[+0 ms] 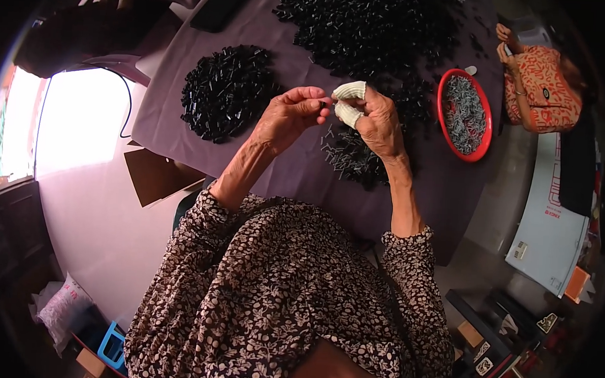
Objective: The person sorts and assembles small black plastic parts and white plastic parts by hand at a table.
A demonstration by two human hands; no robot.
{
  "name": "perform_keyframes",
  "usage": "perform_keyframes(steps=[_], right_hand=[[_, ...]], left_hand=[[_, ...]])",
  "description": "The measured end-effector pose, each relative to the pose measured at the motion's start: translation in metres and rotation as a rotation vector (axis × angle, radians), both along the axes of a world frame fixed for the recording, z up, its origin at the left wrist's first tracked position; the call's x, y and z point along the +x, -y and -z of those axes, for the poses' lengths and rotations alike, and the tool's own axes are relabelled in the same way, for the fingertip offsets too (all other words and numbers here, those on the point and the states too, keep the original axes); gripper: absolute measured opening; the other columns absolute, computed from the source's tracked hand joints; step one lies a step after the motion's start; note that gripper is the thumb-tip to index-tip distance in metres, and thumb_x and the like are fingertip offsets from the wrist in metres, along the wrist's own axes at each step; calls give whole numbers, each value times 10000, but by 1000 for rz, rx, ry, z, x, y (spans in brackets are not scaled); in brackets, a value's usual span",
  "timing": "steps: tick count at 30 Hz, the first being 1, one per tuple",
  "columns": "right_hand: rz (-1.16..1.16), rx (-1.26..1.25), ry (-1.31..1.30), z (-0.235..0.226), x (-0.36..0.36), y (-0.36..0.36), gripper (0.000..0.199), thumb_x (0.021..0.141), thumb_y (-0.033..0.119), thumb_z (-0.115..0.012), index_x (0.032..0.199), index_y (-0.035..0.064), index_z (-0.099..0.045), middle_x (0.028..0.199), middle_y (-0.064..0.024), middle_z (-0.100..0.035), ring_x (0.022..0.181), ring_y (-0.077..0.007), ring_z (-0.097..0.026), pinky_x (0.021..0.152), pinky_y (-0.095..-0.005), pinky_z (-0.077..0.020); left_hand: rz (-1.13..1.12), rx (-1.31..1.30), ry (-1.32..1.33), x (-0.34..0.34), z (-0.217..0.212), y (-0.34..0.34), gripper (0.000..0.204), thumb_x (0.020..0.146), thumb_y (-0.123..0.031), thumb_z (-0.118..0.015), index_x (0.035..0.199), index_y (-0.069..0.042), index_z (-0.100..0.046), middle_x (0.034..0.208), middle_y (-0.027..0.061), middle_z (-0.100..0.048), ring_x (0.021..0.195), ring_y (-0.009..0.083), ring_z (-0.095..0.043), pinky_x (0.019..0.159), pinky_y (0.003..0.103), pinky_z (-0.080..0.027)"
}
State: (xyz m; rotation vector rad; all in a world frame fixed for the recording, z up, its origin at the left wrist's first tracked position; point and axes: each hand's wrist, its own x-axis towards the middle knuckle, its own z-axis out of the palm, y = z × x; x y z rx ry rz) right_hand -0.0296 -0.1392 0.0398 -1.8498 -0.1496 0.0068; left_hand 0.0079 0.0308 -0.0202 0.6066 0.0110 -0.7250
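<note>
While both hands are hovering above the purple-covered counter (184, 126), the left hand (289, 114) is pinching a small black piece (324, 105) between thumb and fingertips. The right hand (373, 118), its thumb and forefinger wrapped in white finger cots (349, 91), is closing in on that same piece, the fingertips of the two hands nearly meeting. Just below the hands a loose scatter of black pins (351, 157) is lying; to the left a heap of black parts (226, 91) is sitting, and a larger pile (370, 26) is spreading farther back. A red bowl of grey parts (464, 115) is resting to the right, near another person in an orange patterned top (543, 88).
</note>
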Motion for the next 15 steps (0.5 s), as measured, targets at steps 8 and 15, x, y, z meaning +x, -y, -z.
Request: perform_keyframes(steps=[8,15], right_hand=[[34,-117,-3,8,1,-2,265,743,-21,-589,1004,7,-553,812,-57,-635,717,-74,-573,622,-209,-460],[30,-192,0,4,2,-4,265,728,-3,-592,989,-1,-551,773,-60,-634,697,-87,-569,635,-227,-455]], left_hand=[[-32,68,61,-5,-9,3,140,820,1,-561,960,15,-567,909,104,-620,792,161,-585,731,281,-485],[-65,274,207,-8,-14,3,136,816,-16,-572,949,5,-594,920,78,-628,772,138,-566,736,274,-470]])
